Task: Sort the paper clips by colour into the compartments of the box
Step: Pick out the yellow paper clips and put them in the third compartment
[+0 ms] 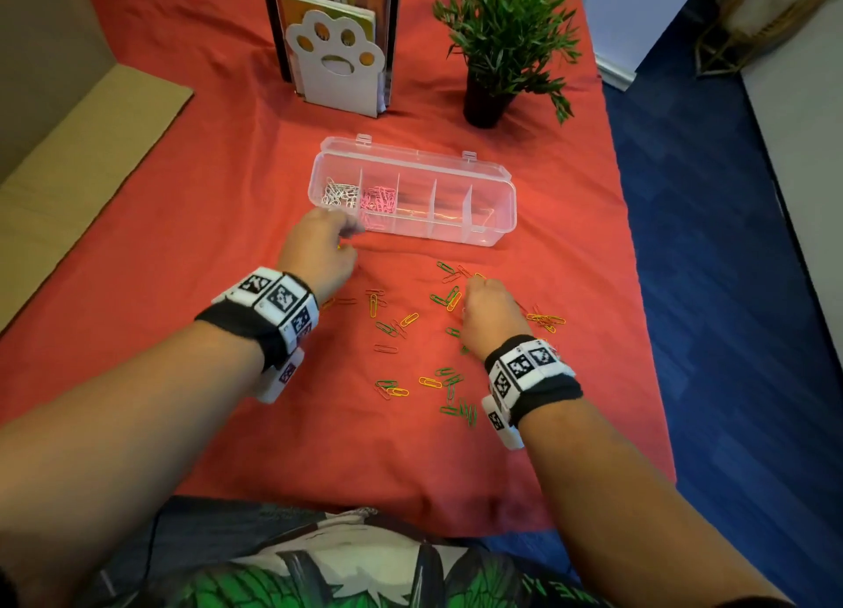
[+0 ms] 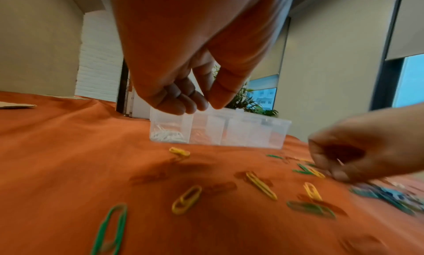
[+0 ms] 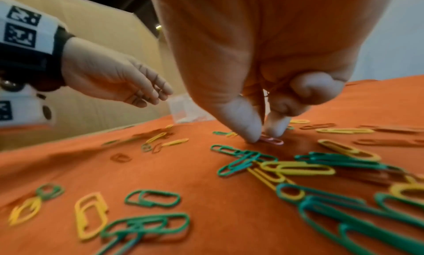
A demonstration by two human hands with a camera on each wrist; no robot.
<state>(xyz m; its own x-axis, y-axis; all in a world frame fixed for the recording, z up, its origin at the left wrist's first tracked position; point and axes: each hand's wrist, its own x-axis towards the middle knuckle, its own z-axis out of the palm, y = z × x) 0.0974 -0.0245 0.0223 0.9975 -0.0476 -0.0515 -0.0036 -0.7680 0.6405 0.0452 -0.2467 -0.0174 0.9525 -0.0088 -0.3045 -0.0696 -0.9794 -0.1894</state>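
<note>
A clear box (image 1: 502, 238) with its lid open lies on the red cloth. White clips (image 1: 338, 192) fill its leftmost compartment and pink clips (image 1: 378, 199) the second; what the others hold I cannot tell. Green clips (image 1: 465, 413), yellow clips (image 1: 430, 382) and red clips (image 1: 385, 348) lie scattered in front of it. My left hand (image 1: 346, 238) hovers at the box's front left corner, fingers loosely bent (image 2: 206, 105), holding nothing. My right hand (image 1: 474, 281) is down on the cloth, thumb and forefinger (image 3: 267, 134) pinching a pink clip (image 3: 273, 140). Its other fingers are curled.
A white paw-shaped bookend (image 1: 337, 60) with books and a potted plant (image 1: 502, 37) stand behind the box. Flat cardboard (image 1: 82, 151) lies at the left. The cloth's right edge (image 1: 638, 288) drops to blue carpet.
</note>
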